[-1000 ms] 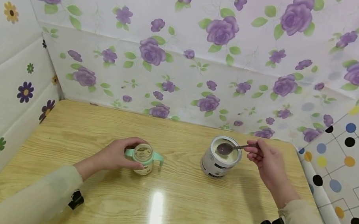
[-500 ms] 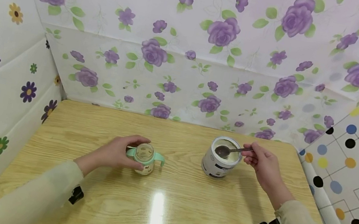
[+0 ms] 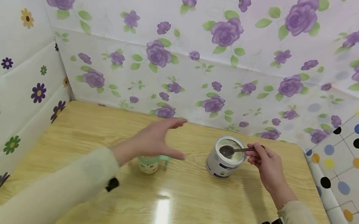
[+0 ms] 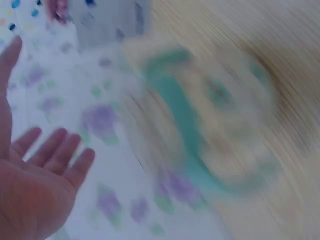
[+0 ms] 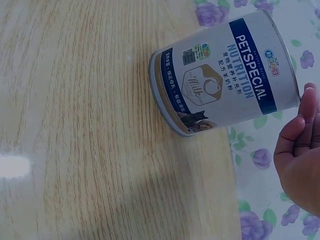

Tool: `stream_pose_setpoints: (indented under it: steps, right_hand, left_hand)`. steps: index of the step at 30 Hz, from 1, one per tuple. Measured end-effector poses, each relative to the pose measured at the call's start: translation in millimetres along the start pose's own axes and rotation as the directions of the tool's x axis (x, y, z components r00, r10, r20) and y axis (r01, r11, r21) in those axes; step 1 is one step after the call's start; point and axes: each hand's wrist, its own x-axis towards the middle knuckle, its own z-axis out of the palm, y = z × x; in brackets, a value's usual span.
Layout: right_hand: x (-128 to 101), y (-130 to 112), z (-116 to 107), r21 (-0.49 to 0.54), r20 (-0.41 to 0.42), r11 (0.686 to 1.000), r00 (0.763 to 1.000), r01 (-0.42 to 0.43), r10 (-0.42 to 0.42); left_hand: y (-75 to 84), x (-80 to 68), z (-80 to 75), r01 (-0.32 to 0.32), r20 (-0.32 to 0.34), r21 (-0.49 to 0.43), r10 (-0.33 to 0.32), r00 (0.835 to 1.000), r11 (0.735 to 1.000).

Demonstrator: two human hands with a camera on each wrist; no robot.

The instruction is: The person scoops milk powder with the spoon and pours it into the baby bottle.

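Wood-grain counter (image 3: 84, 159) is carrying a small bottle (image 3: 148, 164) with mint-green handles and, well to its right, an open tin (image 3: 224, 162) of pet milk powder. What has just changed: half a second ago the left hand (image 3: 156, 140) was wrapped round the bottle; now it is lifting clear of it and hanging above it, reaching toward the tin, so the bottle is standing free on the counter, partly hidden under the palm. That looks like the bottle being left unsteadied while the scooping goes on. The left fingers (image 4: 55, 150) are spreading straight and apart, holding nothing; the left wrist view is too blurred to show more than the green of the bottle. The right hand (image 3: 265, 165) is pinching the handle of a spoon (image 3: 230, 150), whose bowl is sitting over the powder in the tin's mouth, much as before. The right fingers (image 5: 300, 135) are curling beside the tin's label.
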Motion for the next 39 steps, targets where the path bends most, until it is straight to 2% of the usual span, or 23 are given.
stream_pose_setpoints:
  steps: [3,6,10,16,25,35,39]
  right_hand:
    - [-1,0,-3,0.014,-0.012,1.0,1.0,-0.002,0.002]
    - [-1,1,-2,0.014,-0.01,1.0,1.0,-0.004,0.004]
    - [0,3,3,-0.002,-0.014,1.0,1.0,-0.003,0.003]
    - [-1,5,8,-0.057,-0.02,0.998,1.0,0.009,-0.01]
    - [-4,1,8,-0.127,-0.043,0.99,0.997,0.054,-0.06]
    - [-14,-8,9,-0.215,-0.081,0.971,0.988,0.108,-0.128]
    - [-16,-12,8,-0.315,-0.086,0.94,0.982,0.132,-0.167]
  left_hand:
    - [25.5,23.4,27.8,0.011,-0.006,-0.017,-0.011,1.0,1.0]
    - [35.9,40.9,56.5,0.024,-0.013,-0.07,-0.025,1.0,0.997]
    - [35.7,56.2,89.1,0.068,-0.023,-0.149,-0.072,0.997,0.986]
    - [27.3,70.1,122.2,0.084,-0.036,-0.219,-0.094,0.995,0.972]
    - [15.6,87.2,149.0,0.097,-0.065,-0.239,-0.115,0.991,0.966]
    - [11.1,94.6,158.7,0.049,-0.101,-0.29,-0.081,0.992,0.956]
    - [10.5,94.8,159.2,0.045,-0.112,-0.307,-0.083,0.99,0.951]
